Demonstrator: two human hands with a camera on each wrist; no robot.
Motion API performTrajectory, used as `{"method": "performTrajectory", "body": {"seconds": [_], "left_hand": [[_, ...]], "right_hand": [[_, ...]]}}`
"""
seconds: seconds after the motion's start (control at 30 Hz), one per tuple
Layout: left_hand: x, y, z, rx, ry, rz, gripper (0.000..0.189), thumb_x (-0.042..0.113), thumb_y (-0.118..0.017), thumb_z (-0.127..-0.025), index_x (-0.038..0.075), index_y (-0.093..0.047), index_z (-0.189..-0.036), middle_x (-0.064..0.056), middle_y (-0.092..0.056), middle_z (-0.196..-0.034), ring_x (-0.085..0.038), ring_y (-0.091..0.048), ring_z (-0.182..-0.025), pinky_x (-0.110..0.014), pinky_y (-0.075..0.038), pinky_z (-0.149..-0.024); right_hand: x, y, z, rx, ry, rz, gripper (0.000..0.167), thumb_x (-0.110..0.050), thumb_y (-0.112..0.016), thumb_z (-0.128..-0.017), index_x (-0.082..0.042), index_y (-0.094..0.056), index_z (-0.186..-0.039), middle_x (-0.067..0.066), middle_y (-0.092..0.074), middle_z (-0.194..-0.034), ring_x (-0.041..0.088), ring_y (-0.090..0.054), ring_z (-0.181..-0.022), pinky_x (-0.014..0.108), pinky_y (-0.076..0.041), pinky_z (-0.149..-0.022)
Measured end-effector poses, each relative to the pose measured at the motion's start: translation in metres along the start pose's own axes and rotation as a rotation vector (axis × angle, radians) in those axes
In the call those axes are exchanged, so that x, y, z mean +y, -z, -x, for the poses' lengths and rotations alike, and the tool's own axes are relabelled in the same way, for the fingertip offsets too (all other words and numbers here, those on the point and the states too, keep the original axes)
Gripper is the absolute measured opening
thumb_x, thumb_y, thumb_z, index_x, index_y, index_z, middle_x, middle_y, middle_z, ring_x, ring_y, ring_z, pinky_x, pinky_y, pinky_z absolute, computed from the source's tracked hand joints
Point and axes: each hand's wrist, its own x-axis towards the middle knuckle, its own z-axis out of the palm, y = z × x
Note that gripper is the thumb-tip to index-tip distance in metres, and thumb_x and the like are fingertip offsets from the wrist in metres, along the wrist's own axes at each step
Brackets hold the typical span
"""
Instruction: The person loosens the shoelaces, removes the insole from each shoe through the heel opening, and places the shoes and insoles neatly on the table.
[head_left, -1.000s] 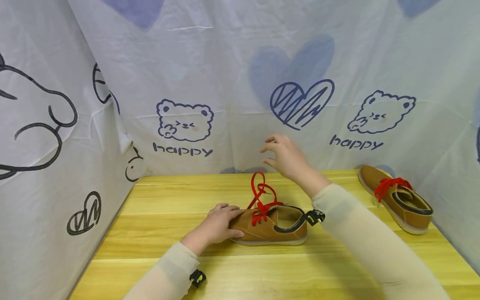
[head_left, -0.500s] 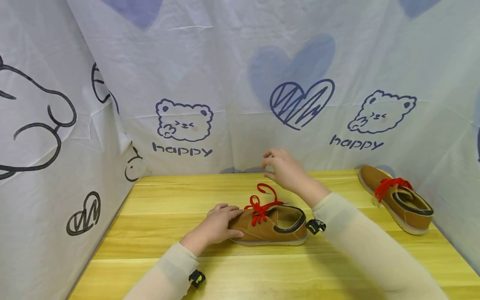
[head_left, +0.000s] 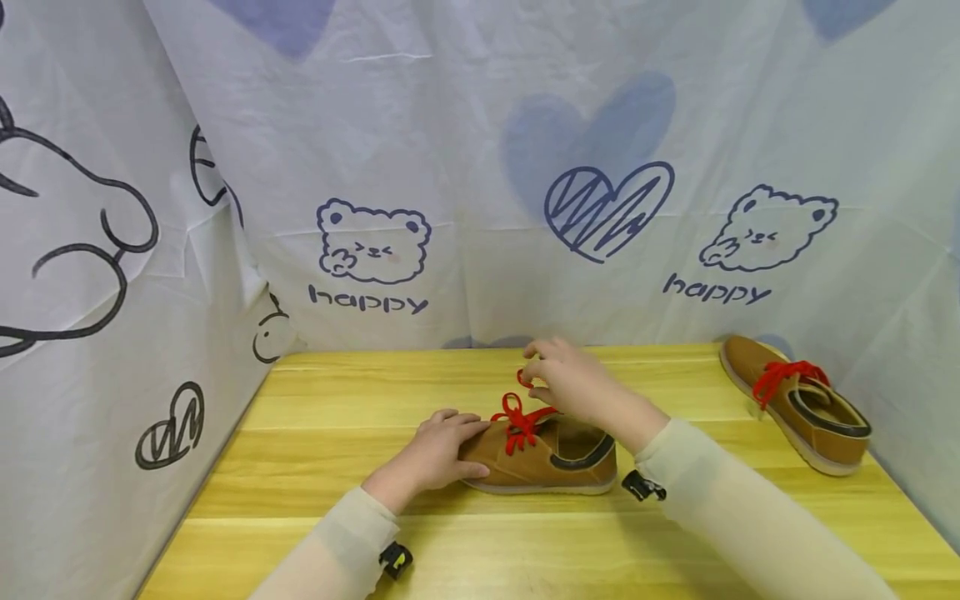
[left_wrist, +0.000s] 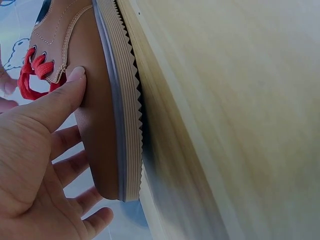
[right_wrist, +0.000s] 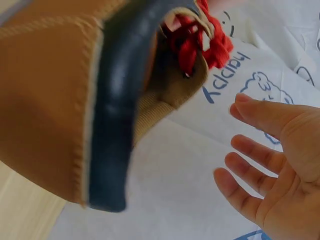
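Observation:
A brown shoe (head_left: 536, 468) lies on the table with its toe to the left, its opening to the right. My left hand (head_left: 431, 454) grips the toe; in the left wrist view the thumb (left_wrist: 65, 97) presses the near side and the fingers wrap behind. Red laces (head_left: 519, 427) are threaded through the eyelets, with a loop standing up and a loose end partly hidden by my right hand (head_left: 577, 387). That hand hovers above the shoe's opening, fingers loosely bent. The right wrist view shows its thumb and fingertips apart, holding nothing, beside the dark heel collar (right_wrist: 117, 100).
A second brown shoe (head_left: 817, 417) with red laces rests at the table's right side. A printed white cloth (head_left: 480, 167) hangs behind the wooden table (head_left: 330, 392) and along its sides.
My right hand has come down from above the table's back edge toward the laces. The red lace loop has fallen lower and smaller. My left hand stays on the toe.

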Motion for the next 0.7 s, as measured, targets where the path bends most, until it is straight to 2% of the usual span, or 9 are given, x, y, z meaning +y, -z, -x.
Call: {"method": "performTrajectory", "body": {"seconds": [0.17, 0.43, 0.7], "left_hand": [[0.000, 0.001, 0.001, 0.004, -0.004, -0.004, 0.067, 0.044, -0.074, -0.089, 0.013, -0.055, -0.145, -0.009, -0.052, -0.146, -0.041, -0.037, -0.137, -0.061, -0.032, -0.109], [0.001, 0.001, 0.001, -0.002, 0.000, -0.003, 0.067, 0.044, -0.074, -0.089, 0.012, -0.055, -0.145, -0.011, -0.051, -0.147, -0.042, -0.037, -0.138, -0.061, -0.031, -0.109], [0.002, 0.003, 0.002, -0.003, 0.001, 0.001, 0.067, 0.043, -0.074, -0.089, 0.012, -0.055, -0.145, -0.010, -0.051, -0.147, -0.042, -0.037, -0.138, -0.062, -0.032, -0.109]], "right_hand": [[-0.006, -0.009, 0.009, -0.023, 0.050, 0.053, 0.012, -0.020, -0.080, -0.087, -0.015, -0.077, -0.097, 0.010, -0.063, -0.123, 0.029, -0.058, -0.106, 0.040, -0.053, -0.090], [-0.009, -0.019, 0.017, -0.047, 0.051, -0.003, 0.008, -0.014, -0.078, -0.088, -0.011, -0.078, -0.095, 0.012, -0.062, -0.127, 0.033, -0.058, -0.112, 0.043, -0.052, -0.093], [-0.006, -0.020, 0.017, -0.198, 0.033, -0.134, 0.013, -0.012, -0.072, -0.089, -0.014, -0.077, -0.101, 0.013, -0.059, -0.133, 0.035, -0.054, -0.121, 0.047, -0.047, -0.102]]}}
